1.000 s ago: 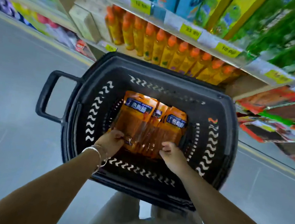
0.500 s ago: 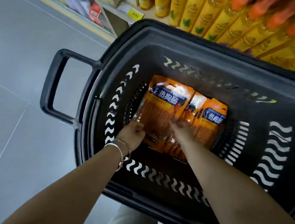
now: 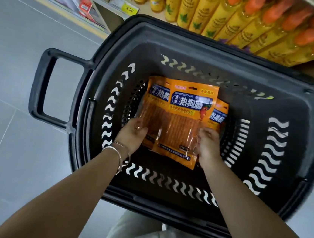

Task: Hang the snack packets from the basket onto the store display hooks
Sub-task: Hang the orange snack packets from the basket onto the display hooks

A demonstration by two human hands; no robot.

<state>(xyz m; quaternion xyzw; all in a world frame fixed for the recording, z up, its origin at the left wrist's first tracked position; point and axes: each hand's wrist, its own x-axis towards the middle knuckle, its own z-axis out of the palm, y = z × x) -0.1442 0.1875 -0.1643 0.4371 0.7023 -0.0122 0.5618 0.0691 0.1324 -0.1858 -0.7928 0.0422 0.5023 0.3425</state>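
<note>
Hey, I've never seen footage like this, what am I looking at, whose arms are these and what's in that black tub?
There is no machine: a person wears a camera on the head, so this one picture looks down along their own arms. The black tub is a shopping basket beside a shelf of yellow bottles. Inside lie overlapping orange snack packets. The left hand and the right hand grip the packets near their lower edges, one on each side, seemingly to lift them out.
</note>
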